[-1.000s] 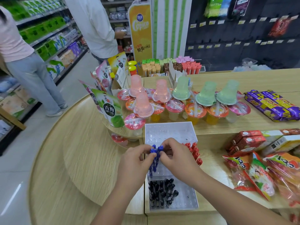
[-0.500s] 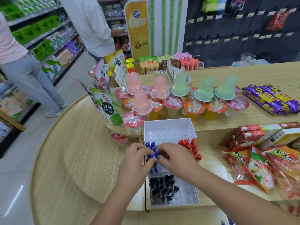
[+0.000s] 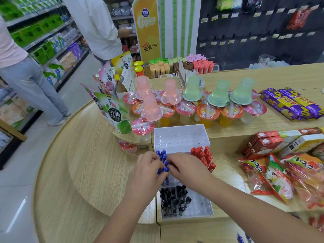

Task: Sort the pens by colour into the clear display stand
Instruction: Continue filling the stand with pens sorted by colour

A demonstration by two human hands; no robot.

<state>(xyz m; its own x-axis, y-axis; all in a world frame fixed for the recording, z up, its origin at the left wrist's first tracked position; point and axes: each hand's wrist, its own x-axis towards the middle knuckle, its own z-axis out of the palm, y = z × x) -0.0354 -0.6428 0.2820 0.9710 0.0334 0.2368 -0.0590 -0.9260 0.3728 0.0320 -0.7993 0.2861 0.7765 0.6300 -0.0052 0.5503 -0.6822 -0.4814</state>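
Showing two bare arms: left forearm [image 3: 122, 213] and right forearm [image 3: 245, 204], both slender and smooth, narrowing at bare wrists into the left hand [image 3: 147, 171] and the right hand [image 3: 187, 168], fingers bare too.

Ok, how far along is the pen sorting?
In the clear display stand, black pens stand grouped on the near tier, red pens on the middle tier's right. The left hand and right hand pinch blue pens at its left. The far tier's holes are empty; loose blue pens lie near the view's bottom edge.
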